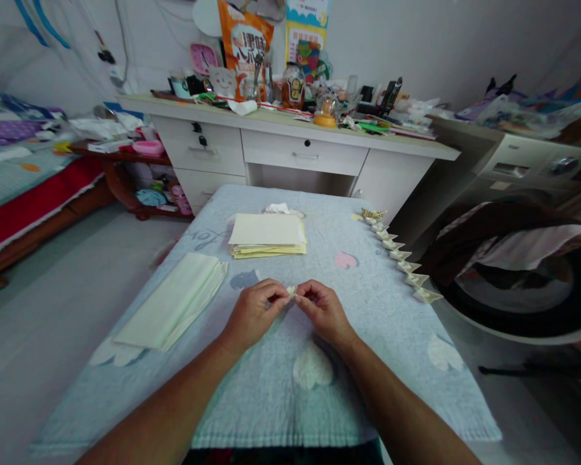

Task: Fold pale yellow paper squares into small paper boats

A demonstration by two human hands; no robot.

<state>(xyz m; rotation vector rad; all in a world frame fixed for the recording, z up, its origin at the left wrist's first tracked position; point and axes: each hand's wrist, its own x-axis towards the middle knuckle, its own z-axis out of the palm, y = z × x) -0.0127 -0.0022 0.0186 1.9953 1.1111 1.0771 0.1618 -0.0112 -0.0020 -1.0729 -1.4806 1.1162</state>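
Note:
Between my two hands, over the middle of the cloth-covered table (pixel 368 361), is a small piece of folded cream paper (pixel 291 291). My left hand (pixel 259 308) pinches its left side between thumb and forefinger. From the other side, my right hand (pixel 325 310) pinches it the same way. Most of the folded paper is hidden by the fingertips. Beyond the hands lies a stack of cream and yellow paper (pixel 267 230). Long pale folded sheets (pixel 172 302) rest to the left. A row of several folded paper boats (pixel 407 265) runs along the table's right edge.
Behind the table stands a white desk (pixel 305 145) crowded with jars, bags and small items. A front-loading washing machine (pixel 518 168) with its door open is at the right. On the left are a bed (pixel 24 181) and a low wooden shelf (pixel 121 155).

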